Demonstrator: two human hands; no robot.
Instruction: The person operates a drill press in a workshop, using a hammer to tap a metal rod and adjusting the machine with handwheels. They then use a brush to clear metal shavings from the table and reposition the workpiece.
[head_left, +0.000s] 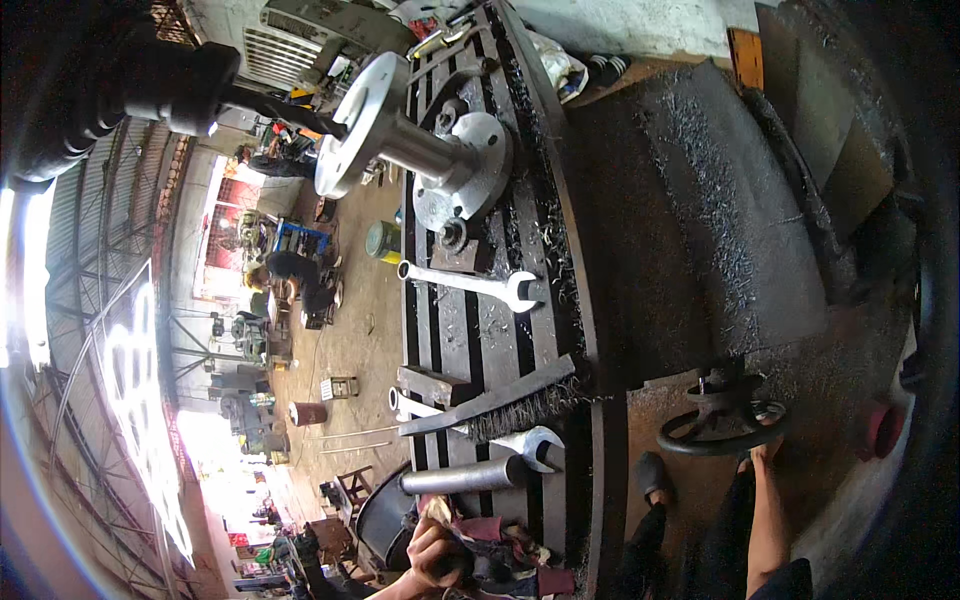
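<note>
My right hand point(768, 447) grips the rim of a black handwheel point(722, 432) at the lower right; the rim partly hides its fingers. At the bottom centre, my left hand point(438, 552) is closed beside dark red and grey rags point(505, 550). Something pale shows at its fingers, too small to name. At the upper left, a dark drill bit point(285, 113) in a chuck point(190, 90) reaches the upper disc of a metal flanged part point(365, 125). Its lower disc lies on the slotted machine table point(505, 345), held by clamp bolts point(453, 236).
A spanner point(475, 285), a bristle brush point(490, 402), a second spanner point(535, 445) and a metal tube point(465, 476) lie on the table. Metal shavings point(715, 165) cover the dark tray on the right. A drum point(385, 515) stands beside the table. Farther off, people point(295, 280) work.
</note>
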